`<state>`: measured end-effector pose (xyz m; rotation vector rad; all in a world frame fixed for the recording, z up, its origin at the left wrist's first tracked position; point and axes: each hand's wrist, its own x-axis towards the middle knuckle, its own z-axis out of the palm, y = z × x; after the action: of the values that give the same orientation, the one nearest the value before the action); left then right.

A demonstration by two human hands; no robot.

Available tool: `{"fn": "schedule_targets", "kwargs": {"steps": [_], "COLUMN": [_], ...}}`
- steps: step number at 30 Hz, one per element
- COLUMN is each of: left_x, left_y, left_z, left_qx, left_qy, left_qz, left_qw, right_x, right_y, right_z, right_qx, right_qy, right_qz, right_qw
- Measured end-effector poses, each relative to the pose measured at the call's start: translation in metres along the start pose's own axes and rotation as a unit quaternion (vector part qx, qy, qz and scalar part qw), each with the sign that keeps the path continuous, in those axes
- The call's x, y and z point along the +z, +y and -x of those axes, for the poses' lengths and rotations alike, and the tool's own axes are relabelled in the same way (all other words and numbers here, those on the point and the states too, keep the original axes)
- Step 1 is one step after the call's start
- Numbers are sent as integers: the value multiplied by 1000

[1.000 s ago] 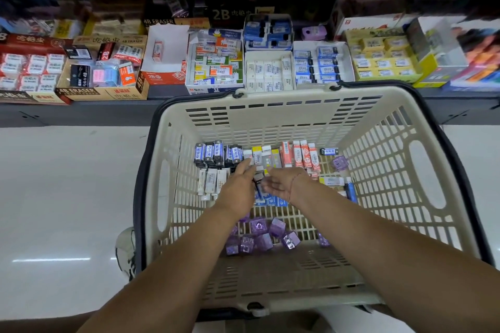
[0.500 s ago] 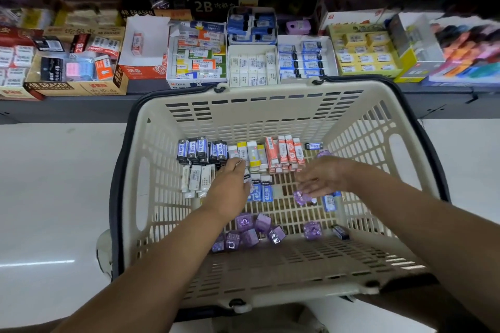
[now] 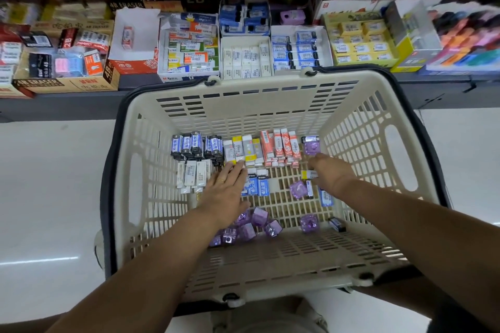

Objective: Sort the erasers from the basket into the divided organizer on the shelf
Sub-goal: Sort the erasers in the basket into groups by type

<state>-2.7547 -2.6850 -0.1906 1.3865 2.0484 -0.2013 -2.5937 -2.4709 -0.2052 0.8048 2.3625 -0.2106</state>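
Basket [image 3: 257,84], cream, below the shelf [image 3: 446,80]: erasers [image 3: 281,149] lay in rows on its floor. My left hand [image 3: 226,192] lay flat, fingers straight, fingertips touching the yellow-banded row [image 3: 240,150]. My right hand [image 3: 328,173] pinched one small yellow-and-white eraser [image 3: 309,174], near the purple cubes [image 3: 298,189].

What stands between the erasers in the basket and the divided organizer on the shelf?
Only the basket's far wall, which rises between the erasers and the divided organizer behind it; they must be lifted over its rim. Nothing else visible intervenes.
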Motion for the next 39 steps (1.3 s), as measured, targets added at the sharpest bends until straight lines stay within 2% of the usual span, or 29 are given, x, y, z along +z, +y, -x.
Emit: {"fn": "schedule_targets", "kwargs": {"steps": [3, 8, 10, 12, 14, 16, 18, 20, 22, 24, 26, 28, 30, 32, 35, 39], "left_x": [-2, -4, -5, -6, -8, -12, -16, -20, -22, -21, -18, -14, -11, -12, -14, -17], "left_y": [-1, -1, 1, 3, 4, 5, 5, 6, 5, 5, 4, 3, 2, 3, 5, 3], "left_z": [1, 1, 0, 0, -1, -1, -1, 0, -1, -3, -6, -9, -11, -13, -11, -1], "left_qx": [-1, 3, 3, 2, -8, -29, -53, -67, -61, -41, -30, -32, -33, -34, -33, -24], "left_qy": [2, 11, 21, 39, 80, 145, 202, 219, 212, 198, 169, 136, 113, 95, 86, 75], "left_qz": [24, 40, 42, 57, 107, 182, 244, 279, 286, 265, 223, 182, 153, 139, 145, 133], "left_qw": [1000, 999, 999, 998, 991, 972, 947, 933, 933, 943, 959, 973, 981, 985, 985, 988], "right_x": [-4, -39, -59, -74, -82, -76, -67, -61, -58, -57, -56, -57, -60, -57, -39, -19], "right_y": [-5, -5, -11, -30, -60, -96, -125, -143, -150, -144, -120, -79, -36, -8, 3, -3], "right_z": [1, 5, 10, 13, 13, 6, -5, -16, -21, -19, -16, -9, -3, 2, 7, 17], "right_qx": [21, 164, 194, 179, 128, 93, 96, 115, 120, 112, 123, 145, 137, 126, 113, 78], "right_qy": [14, 52, 74, 115, 123, 84, 45, 38, 38, 32, 23, 19, 2, -55, -103, -127], "right_qz": [4, -84, -121, -208, -303, -401, -489, -514, -492, -502, -531, -498, -376, -221, -88, -16], "right_qw": [1000, 981, 971, 955, 936, 907, 866, 849, 861, 857, 838, 855, 916, 966, 984, 989]}}
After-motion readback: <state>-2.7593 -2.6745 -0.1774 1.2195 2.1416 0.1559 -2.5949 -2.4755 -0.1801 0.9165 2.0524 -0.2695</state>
